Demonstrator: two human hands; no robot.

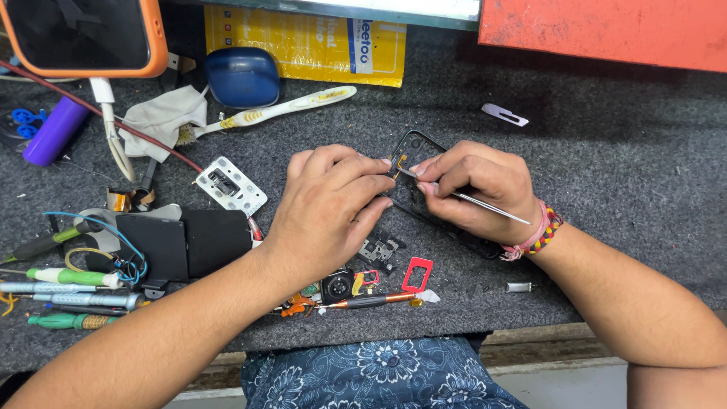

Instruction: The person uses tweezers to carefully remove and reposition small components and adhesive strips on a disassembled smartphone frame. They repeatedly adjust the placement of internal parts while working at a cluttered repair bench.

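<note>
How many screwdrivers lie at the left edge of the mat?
4, stacked in a column: a green-and-white one on top, two silver ones below it, and a green one lowest. More may be hidden under the cables and black parts.

A black phone frame lies flat on the grey mat, thin metal tweezers touching it.

left hand: palm down, fingers curled | right hand: fingers pinched in closed grip
</note>
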